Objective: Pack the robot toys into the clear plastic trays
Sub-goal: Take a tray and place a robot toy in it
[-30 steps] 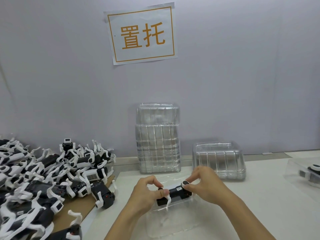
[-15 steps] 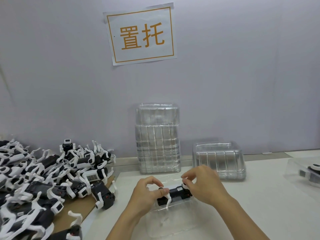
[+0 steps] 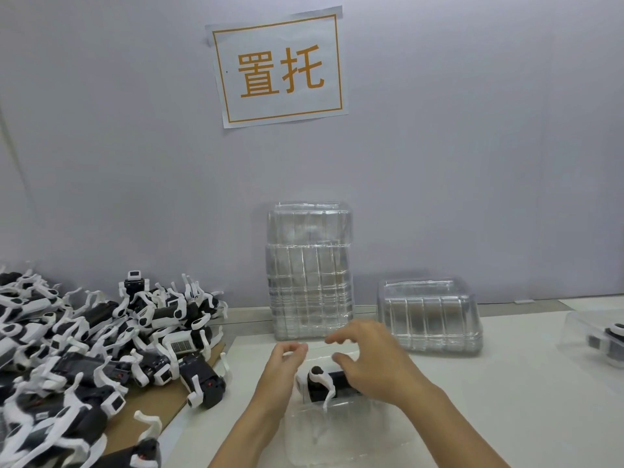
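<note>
A black-and-white robot toy point(image 3: 326, 383) lies in a clear plastic tray point(image 3: 341, 437) on the white table in front of me. My left hand point(image 3: 282, 369) is at the toy's left end, its fingers loosely curled above the toy with nothing between them. My right hand point(image 3: 371, 363) hovers over the toy's right end with fingers spread and blurred; its palm hides that end. A big heap of robot toys point(image 3: 101, 352) lies to the left on a sheet of cardboard point(image 3: 162, 407).
A tall stack of clear trays point(image 3: 309, 271) stands at the wall behind my hands, and a lower stack point(image 3: 429, 315) stands to its right. At the right edge is another clear tray point(image 3: 574, 336) with a toy point(image 3: 611, 342) in it. A paper sign point(image 3: 278, 67) hangs on the wall.
Both hands have let go of the toy, which they held by its ends before. The right hand has lifted and opened its fingers; the toy now rests in the tray.
</note>
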`<state>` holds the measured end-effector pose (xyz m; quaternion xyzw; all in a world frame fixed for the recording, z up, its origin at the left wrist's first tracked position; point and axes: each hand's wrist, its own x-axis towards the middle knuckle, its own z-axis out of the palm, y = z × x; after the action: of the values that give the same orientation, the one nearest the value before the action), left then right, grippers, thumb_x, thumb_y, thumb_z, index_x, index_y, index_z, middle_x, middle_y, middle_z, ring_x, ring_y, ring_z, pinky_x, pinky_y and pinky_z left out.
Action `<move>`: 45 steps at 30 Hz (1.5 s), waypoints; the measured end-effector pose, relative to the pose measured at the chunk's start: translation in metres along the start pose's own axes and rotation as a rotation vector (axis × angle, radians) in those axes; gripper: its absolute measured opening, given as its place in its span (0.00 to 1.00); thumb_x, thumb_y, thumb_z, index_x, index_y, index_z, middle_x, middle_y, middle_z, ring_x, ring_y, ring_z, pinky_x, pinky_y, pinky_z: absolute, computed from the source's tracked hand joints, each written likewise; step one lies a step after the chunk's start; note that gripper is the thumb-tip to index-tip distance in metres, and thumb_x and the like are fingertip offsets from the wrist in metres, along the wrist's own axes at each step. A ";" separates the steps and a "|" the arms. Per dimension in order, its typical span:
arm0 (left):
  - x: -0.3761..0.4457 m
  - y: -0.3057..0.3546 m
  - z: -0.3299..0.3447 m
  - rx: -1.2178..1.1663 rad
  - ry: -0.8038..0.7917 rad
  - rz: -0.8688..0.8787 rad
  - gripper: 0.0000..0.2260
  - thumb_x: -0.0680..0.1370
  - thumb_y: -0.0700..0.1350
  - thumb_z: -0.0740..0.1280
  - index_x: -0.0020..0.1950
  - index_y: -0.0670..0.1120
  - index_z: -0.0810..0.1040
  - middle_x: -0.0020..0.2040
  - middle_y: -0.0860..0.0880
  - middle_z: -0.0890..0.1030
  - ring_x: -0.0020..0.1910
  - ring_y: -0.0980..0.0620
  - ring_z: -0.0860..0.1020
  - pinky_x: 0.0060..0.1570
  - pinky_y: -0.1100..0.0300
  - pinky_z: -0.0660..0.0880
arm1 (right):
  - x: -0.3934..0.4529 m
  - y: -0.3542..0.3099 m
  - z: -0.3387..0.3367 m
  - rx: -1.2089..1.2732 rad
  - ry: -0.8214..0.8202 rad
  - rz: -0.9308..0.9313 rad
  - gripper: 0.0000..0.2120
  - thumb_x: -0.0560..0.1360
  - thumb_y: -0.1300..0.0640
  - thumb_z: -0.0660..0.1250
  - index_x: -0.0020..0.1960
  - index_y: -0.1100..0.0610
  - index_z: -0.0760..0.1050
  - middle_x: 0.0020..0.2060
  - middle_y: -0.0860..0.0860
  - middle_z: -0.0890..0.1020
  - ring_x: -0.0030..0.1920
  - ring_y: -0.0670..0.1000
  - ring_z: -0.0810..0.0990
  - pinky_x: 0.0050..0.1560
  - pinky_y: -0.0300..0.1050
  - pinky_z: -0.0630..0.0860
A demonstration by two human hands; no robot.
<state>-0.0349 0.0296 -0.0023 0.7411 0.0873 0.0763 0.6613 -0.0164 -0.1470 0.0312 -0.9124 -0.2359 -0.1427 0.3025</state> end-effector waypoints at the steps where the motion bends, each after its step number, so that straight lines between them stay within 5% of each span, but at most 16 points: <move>1: 0.001 -0.001 0.000 -0.014 0.007 0.000 0.09 0.82 0.53 0.63 0.56 0.50 0.76 0.57 0.50 0.78 0.59 0.53 0.74 0.58 0.54 0.66 | 0.000 -0.006 0.004 0.048 -0.027 -0.014 0.12 0.78 0.49 0.67 0.60 0.42 0.79 0.56 0.38 0.78 0.59 0.41 0.73 0.65 0.44 0.70; 7: 0.006 -0.005 0.001 0.000 0.016 0.029 0.10 0.83 0.50 0.60 0.55 0.47 0.77 0.56 0.46 0.79 0.59 0.49 0.75 0.57 0.54 0.67 | -0.001 -0.019 0.014 0.017 -0.154 -0.015 0.10 0.78 0.53 0.68 0.56 0.44 0.84 0.52 0.41 0.85 0.53 0.45 0.81 0.59 0.43 0.78; 23: 0.010 -0.012 -0.001 0.015 0.033 0.036 0.05 0.82 0.45 0.62 0.53 0.48 0.77 0.56 0.45 0.79 0.59 0.47 0.75 0.64 0.49 0.69 | -0.003 -0.012 0.011 0.083 -0.175 0.036 0.12 0.76 0.51 0.69 0.59 0.44 0.82 0.57 0.42 0.82 0.57 0.44 0.78 0.59 0.41 0.76; 26: 0.010 -0.012 -0.001 0.024 0.037 0.036 0.05 0.81 0.44 0.62 0.53 0.48 0.77 0.56 0.44 0.79 0.59 0.47 0.75 0.62 0.50 0.68 | -0.002 -0.007 0.010 0.108 -0.130 0.054 0.17 0.76 0.47 0.70 0.64 0.43 0.78 0.63 0.43 0.77 0.63 0.44 0.74 0.63 0.41 0.71; 29: 0.011 -0.012 -0.001 0.026 0.036 0.030 0.04 0.81 0.44 0.63 0.52 0.49 0.78 0.55 0.45 0.79 0.59 0.47 0.75 0.62 0.50 0.68 | -0.002 0.002 0.005 -0.077 -0.016 0.091 0.22 0.76 0.42 0.67 0.69 0.40 0.72 0.69 0.41 0.72 0.72 0.46 0.65 0.72 0.51 0.57; 31: 0.010 -0.012 -0.002 0.029 0.029 0.027 0.05 0.81 0.44 0.63 0.52 0.50 0.78 0.55 0.46 0.79 0.59 0.48 0.74 0.61 0.50 0.68 | -0.002 0.011 -0.002 -0.124 -0.011 0.185 0.24 0.77 0.40 0.66 0.71 0.40 0.68 0.71 0.41 0.70 0.73 0.48 0.63 0.72 0.55 0.56; 39: 0.007 -0.008 -0.001 0.035 0.025 0.017 0.05 0.81 0.43 0.63 0.53 0.51 0.78 0.57 0.47 0.78 0.59 0.52 0.74 0.56 0.54 0.66 | -0.003 0.027 -0.001 0.141 -0.140 0.481 0.33 0.75 0.40 0.67 0.76 0.41 0.58 0.72 0.47 0.71 0.72 0.53 0.68 0.72 0.57 0.62; 45: 0.006 -0.007 -0.002 0.033 0.016 -0.001 0.05 0.79 0.43 0.68 0.54 0.51 0.77 0.55 0.49 0.78 0.56 0.53 0.75 0.53 0.55 0.67 | -0.001 0.031 0.000 0.308 -0.158 0.475 0.34 0.76 0.43 0.69 0.77 0.46 0.59 0.70 0.49 0.72 0.71 0.52 0.70 0.71 0.53 0.66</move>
<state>-0.0299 0.0333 -0.0088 0.7513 0.0940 0.0807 0.6482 -0.0014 -0.1695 0.0157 -0.8938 -0.0571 0.0410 0.4430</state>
